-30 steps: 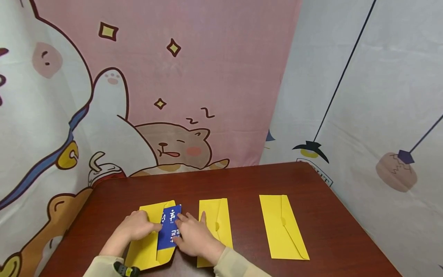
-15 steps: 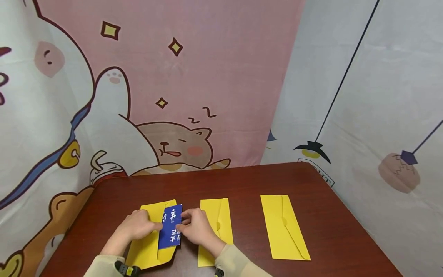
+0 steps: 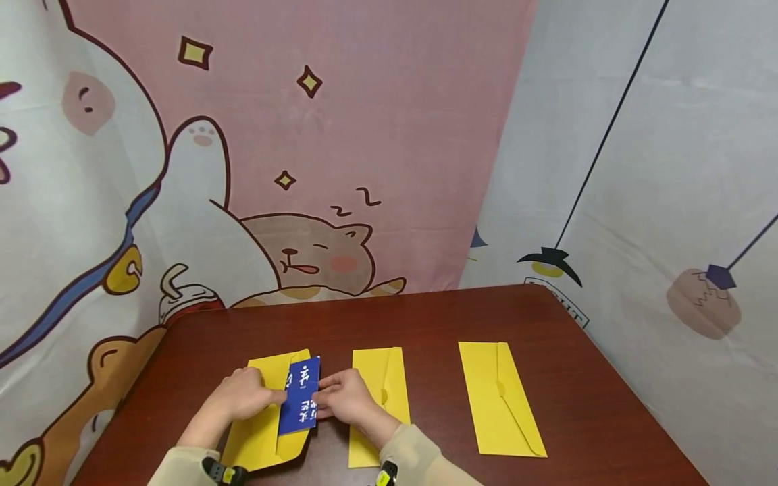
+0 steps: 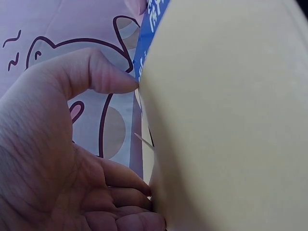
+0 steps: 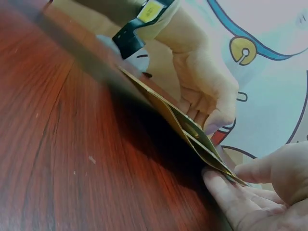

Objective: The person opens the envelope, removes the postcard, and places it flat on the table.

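Observation:
At the table's left, a yellow envelope (image 3: 258,435) is tilted up, its mouth towards the right. A blue card (image 3: 298,405) with white writing lies partly inside, its right part showing. My left hand (image 3: 242,395) grips the envelope, thumb by the mouth and fingers bent at its far side; in the left wrist view the envelope's pale face (image 4: 221,120) covers much of the frame. My right hand (image 3: 349,399) pinches the card's right edge between thumb and fingers. In the right wrist view the envelope's mouth (image 5: 195,137) gapes slightly between both hands.
Two more yellow envelopes, a middle one (image 3: 395,385) partly under my right forearm and a right one (image 3: 501,405), lie on the brown table (image 3: 437,324). A cartoon-printed cloth (image 3: 389,135) hangs behind the table. Dark bands (image 3: 223,471) circle my wrists.
My right hand has gone from lying spread over the card's right side to pinching its right edge. The left hand and the envelope have hardly moved.

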Tool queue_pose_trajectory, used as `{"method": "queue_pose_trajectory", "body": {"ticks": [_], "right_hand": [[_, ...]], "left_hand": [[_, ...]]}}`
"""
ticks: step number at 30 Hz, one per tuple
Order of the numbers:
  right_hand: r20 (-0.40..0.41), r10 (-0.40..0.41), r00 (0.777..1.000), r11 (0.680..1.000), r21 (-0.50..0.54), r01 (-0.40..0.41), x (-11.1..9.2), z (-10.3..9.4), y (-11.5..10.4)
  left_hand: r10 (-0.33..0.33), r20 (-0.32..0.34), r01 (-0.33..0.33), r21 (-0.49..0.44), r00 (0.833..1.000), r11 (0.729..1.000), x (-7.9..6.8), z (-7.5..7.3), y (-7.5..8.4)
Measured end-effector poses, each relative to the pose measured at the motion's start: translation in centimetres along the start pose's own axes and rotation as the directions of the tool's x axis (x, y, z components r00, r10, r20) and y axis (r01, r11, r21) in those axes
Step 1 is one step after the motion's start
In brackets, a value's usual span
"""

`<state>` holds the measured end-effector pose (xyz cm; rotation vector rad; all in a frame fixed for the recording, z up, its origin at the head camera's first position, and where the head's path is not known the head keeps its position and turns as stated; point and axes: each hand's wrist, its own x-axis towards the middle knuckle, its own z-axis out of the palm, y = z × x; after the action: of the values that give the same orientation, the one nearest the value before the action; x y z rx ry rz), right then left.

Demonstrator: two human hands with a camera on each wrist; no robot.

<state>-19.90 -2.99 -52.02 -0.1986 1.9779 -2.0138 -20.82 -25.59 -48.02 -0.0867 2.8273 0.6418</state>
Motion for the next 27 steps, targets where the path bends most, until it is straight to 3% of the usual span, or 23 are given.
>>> {"method": "queue_pose_trajectory", "body": {"ticks": [5, 12, 27], "right_hand": [[0.007, 0.053, 0.999, 0.995, 0.085, -0.054, 0.06, 0.1, 0.31], [-0.001, 0.064, 0.998, 0.99, 0.129, -0.063, -0.04, 0.04, 0.33], [0.0, 0.071, 0.998, 0.992, 0.109, -0.07, -0.44, -0.35, -0.23]], "left_hand": [[0.004, -0.002, -0.004, 0.004, 1.0, 1.0, 0.08, 0.07, -0.04], [0.005, -0.001, -0.005, 0.013, 1.0, 1.0, 0.11, 0.07, -0.06], [0.004, -0.01, -0.003, 0.027, 1.0, 1.0, 0.12, 0.07, -0.23]]}}
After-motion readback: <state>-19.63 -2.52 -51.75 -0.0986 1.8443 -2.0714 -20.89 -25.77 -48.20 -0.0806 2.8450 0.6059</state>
